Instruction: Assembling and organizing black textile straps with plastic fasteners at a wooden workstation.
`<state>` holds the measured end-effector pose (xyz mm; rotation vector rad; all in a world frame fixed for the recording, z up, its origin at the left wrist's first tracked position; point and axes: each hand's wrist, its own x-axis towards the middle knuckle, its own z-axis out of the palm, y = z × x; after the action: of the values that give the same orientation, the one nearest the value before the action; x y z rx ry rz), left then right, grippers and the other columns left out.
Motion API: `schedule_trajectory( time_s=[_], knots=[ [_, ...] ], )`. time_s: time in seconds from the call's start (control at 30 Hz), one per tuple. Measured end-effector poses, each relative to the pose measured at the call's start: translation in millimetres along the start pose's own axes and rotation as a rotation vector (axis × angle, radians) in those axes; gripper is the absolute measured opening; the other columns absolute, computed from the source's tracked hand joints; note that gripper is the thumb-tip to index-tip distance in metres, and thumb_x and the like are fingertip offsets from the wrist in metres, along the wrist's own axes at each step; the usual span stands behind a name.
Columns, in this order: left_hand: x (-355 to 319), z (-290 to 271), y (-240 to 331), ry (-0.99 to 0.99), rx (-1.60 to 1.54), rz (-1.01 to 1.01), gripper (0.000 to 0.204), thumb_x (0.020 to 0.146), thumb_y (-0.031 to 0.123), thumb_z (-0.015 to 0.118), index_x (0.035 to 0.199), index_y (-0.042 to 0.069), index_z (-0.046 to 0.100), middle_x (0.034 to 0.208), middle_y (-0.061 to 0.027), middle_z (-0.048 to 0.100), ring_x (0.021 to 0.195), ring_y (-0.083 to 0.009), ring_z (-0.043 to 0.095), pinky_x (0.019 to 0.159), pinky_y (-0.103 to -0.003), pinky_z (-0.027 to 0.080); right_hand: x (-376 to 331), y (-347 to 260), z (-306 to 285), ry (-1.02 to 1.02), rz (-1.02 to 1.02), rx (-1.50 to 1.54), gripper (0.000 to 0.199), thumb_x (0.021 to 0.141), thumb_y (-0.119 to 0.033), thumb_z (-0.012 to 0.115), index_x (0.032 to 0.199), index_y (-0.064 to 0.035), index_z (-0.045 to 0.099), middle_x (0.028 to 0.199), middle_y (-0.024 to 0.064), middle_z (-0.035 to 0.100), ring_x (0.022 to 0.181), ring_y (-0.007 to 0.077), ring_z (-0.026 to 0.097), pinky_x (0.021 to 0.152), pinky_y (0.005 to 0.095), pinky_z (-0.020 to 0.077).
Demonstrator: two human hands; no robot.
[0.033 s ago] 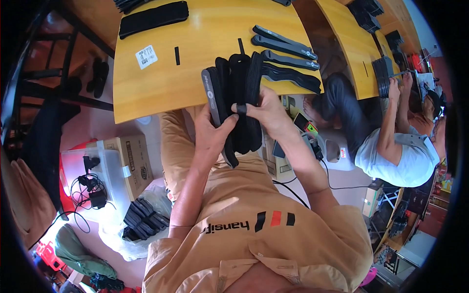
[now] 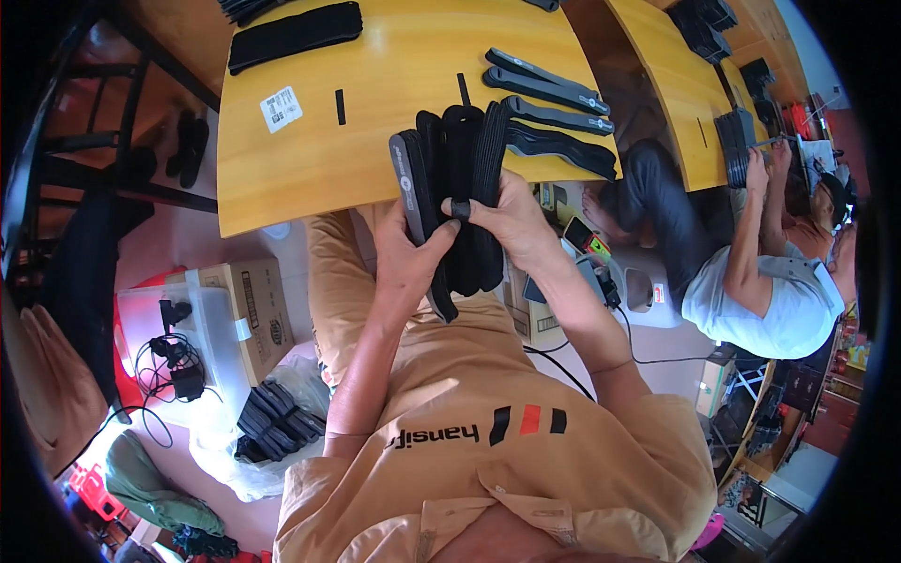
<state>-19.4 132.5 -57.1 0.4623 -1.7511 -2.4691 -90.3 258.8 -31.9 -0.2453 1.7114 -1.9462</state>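
Note:
Between my two hands, over my lap at the table's near edge, is a thick bundle of black fabric straps [image 2: 459, 141], with a grey printed strap [image 2: 406, 178] on its left face. My left hand [image 2: 405, 258] is closed round the bundle's left side, its thumb pressed on the front. On the other side my right hand [image 2: 514, 220] grips the stack, its thumb lying across the front. A black band [image 2: 460, 209] sits round that thumb. Most of my fingers are hidden behind the straps.
The yellow table [image 2: 404, 75] bears a flat black stack [image 2: 296, 38], a white label [image 2: 281, 110] and grey straps [image 2: 549, 89]. At lower left are a plastic bag of black bundles [image 2: 280, 422] and a cardboard box [image 2: 258, 310]. A co-worker [image 2: 760, 296] sits at right.
My right hand and the right part of the bundle have shifted very slightly. The grip of both hands looks the same.

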Motion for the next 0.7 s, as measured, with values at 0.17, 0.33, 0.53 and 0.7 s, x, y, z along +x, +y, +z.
schedule_trajectory(
  time_s=[0.17, 0.33, 0.53, 0.7],
  knots=[
    [0.0, -2.5, 2.5, -0.075, 0.076, 0.021, 0.023, 0.08, 0.007, 0.06, 0.1, -0.004, 0.056, 0.08, -0.0034, 0.061, 0.075, -0.0088, 0.055, 0.07, -0.023, 0.045, -6.8, -8.8, 2.9, 0.017, 0.071, 0.064, 0.03, 0.076, -0.009, 0.071, 0.102, 0.0002, 0.059, 0.092, 0.0015, 0.062, 0.081, 0.007, 0.056, 0.074, 0.0219, 0.0455],
    [-9.3, -10.2, 28.0, -0.189, 0.155, -0.09, 0.014, 0.08, 0.008, 0.057, 0.09, -0.003, 0.055, 0.07, -0.0038, 0.057, 0.063, -0.0093, 0.055, 0.057, -0.024, 0.045, -18.9, -27.9, -14.9, -0.174, 0.135, -0.111, 0.025, 0.076, -0.01, 0.068, 0.095, 0.0018, 0.059, 0.083, 0.0011, 0.059, 0.076, 0.008, 0.053, 0.068, 0.0219, 0.044],
    [-26.5, -88.6, 79.7, 0.128, 0.014, -0.134, 0.025, 0.075, 0.014, 0.054, 0.091, -0.005, 0.054, 0.058, -0.0053, 0.049, 0.042, -0.0125, 0.047, 0.04, -0.023, 0.036, -54.6, -72.4, -88.5, 0.063, 0.157, -0.145, 0.025, 0.072, -0.016, 0.064, 0.089, 0.0003, 0.059, 0.076, 0.0047, 0.058, 0.066, 0.0123, 0.057, 0.059, 0.0236, 0.0458],
    [-34.1, -78.0, 86.2, -0.027, -0.008, -0.116, 0.027, 0.075, 0.015, 0.059, 0.095, -0.002, 0.055, 0.067, -0.0073, 0.055, 0.053, -0.0139, 0.054, 0.05, -0.024, 0.043, -19.2, -101.9, -122.6, 0.161, -0.106, -0.77, 0.027, 0.073, -0.014, 0.066, 0.093, 0.001, 0.057, 0.078, 0.0046, 0.057, 0.072, 0.013, 0.054, 0.067, 0.0243, 0.0425]
  ],
)
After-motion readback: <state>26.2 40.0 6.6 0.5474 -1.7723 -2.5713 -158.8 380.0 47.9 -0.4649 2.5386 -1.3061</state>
